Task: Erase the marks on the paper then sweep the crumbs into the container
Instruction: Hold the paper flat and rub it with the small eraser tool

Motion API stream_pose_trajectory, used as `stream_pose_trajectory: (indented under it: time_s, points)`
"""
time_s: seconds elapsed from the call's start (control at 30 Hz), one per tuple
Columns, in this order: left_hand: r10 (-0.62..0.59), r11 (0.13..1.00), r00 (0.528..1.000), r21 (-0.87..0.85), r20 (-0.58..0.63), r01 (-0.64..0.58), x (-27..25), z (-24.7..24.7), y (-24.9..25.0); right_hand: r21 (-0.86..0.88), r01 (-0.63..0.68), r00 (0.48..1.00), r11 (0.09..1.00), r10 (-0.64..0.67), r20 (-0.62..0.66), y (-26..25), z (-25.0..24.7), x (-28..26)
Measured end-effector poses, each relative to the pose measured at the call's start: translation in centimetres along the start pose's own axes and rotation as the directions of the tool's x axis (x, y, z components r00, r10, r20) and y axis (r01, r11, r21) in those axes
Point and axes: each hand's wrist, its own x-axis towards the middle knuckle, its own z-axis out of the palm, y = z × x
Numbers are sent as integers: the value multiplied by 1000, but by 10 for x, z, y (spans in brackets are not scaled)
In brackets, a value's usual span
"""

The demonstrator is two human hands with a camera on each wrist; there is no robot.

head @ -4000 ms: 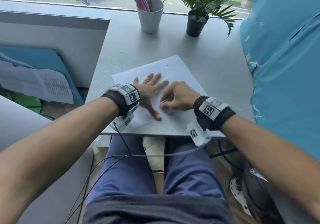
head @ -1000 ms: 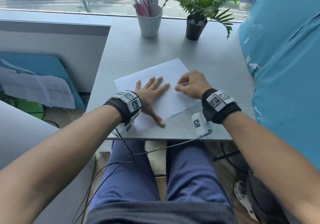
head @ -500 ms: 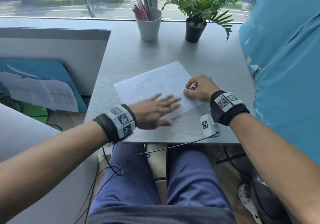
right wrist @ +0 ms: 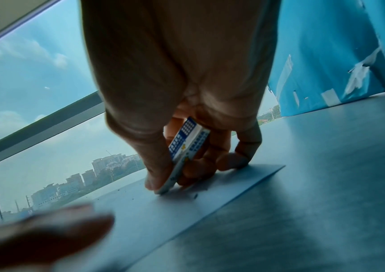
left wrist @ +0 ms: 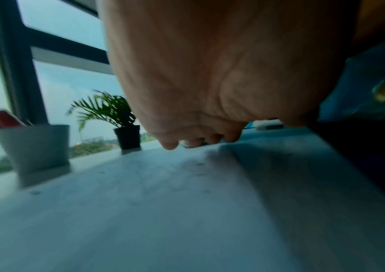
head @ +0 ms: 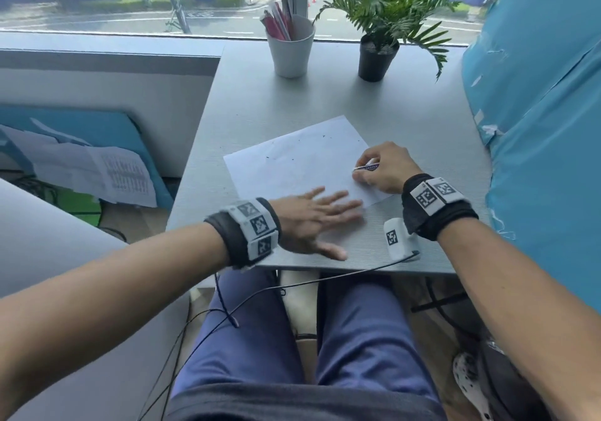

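A white sheet of paper [head: 294, 163] lies askew on the grey desk [head: 422, 121], with small dark eraser crumbs [head: 267, 157] scattered on it. My right hand [head: 382, 168] rests on the sheet's right edge and pinches a blue-and-white sleeved eraser [head: 367, 167], its tip on the paper [right wrist: 140, 211] in the right wrist view [right wrist: 182, 158]. My left hand [head: 320, 217] hovers flat, fingers straight, over the sheet's near corner, blurred with motion; its fingertips [left wrist: 170, 145] show in the left wrist view. A white cup [head: 290, 50] with pens stands at the back.
A potted plant [head: 377, 56] stands right of the cup [left wrist: 34, 147] near the window. A blue covered bulk [head: 546, 121] borders the desk's right side. The desk's near edge [head: 325, 266] lies just under my wrists. Papers [head: 107, 173] lie on the floor at left.
My left hand has lifted off the sheet, where it was pressing flat, and swung right across the near corner. My right hand moved from the sheet's middle to its right edge with the eraser.
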Motion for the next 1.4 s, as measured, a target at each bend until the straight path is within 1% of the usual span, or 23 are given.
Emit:
stream_pose_trajectory:
  time_s: [0.07,0.13,0.2,0.3,0.37,0.4,0.47,0.53,0.57,0.63,0.67,0.73,0.8,0.87,1.0,1.07,1.13,1.2,1.23,1.27,1.33,1.37,1.4]
  points:
    - [0,997,1000,-73,11,1,9,6,1,3,7,1000,1000,-7,2,-2,0,-1]
    - [-105,989,994,-102,6,105,10,1,-17,10,9,1000,1000,-8,-3,-1,1,-2]
    - [-249,959,968,-135,31,250,3,-9,-43,31,-10,1000,999,11,-14,-2,1,-4]
    - [-474,870,879,-120,63,478,-20,-15,-76,71,-30,999,997,32,-26,-4,1,-8]
    - [-591,800,806,-132,-8,585,-32,-13,-76,32,-30,998,999,32,-52,-5,5,-14]
    - [-612,787,788,-160,-70,596,-34,-11,-71,-1,-26,997,1000,25,-71,-5,8,-17]
    - [-595,789,795,-271,-118,551,-35,-5,-55,-81,-13,996,997,6,-91,-7,14,-22]
    - [-544,786,838,-372,-36,494,-34,-1,-43,-184,1,996,983,-18,-87,-11,16,-29]
    - [-513,794,858,-375,7,478,-34,3,-42,-243,16,998,970,-31,-59,-14,18,-33]
    - [-451,835,893,-349,9,425,-36,8,-50,-315,80,997,946,-77,22,-21,17,-41]
    - [-424,847,905,-356,-6,394,-37,10,-56,-318,127,992,940,-111,67,-27,17,-45]
    - [-390,855,920,-380,-28,351,-39,9,-68,-234,257,963,938,-228,141,-40,16,-49]
    - [-392,853,920,-384,-20,355,-40,5,-75,-116,362,925,925,-342,164,-56,17,-48]
    - [-407,848,913,-365,12,383,-38,2,-79,-37,393,911,919,-384,153,-69,20,-38]
    - [-434,841,898,-324,77,434,-34,-3,-84,4,316,945,949,-315,92,-72,28,-3]
    - [-442,839,892,-311,89,447,-33,-3,-85,24,279,959,960,-280,41,-70,33,-2]
    - [-447,840,889,-297,97,454,-32,-3,-85,24,346,932,938,-347,108,-72,42,-16]
    - [-446,844,889,-284,101,455,-31,-1,-84,39,444,858,895,-437,269,-77,48,-36]
    - [-445,844,890,-285,100,454,-31,-1,-84,34,466,833,884,-451,322,-77,46,-36]
    - [-442,843,891,-292,99,451,-31,0,-84,19,464,838,886,-446,314,-76,42,-26]
    - [-441,841,893,-304,95,447,-31,-2,-84,-1,373,914,928,-367,173,-71,30,3]
    - [-444,839,892,-306,90,449,-30,-3,-84,1,329,939,944,-328,101,-69,25,11]
    - [-446,838,890,-306,93,451,-30,-3,-84,7,319,945,948,-319,67,-68,25,14]
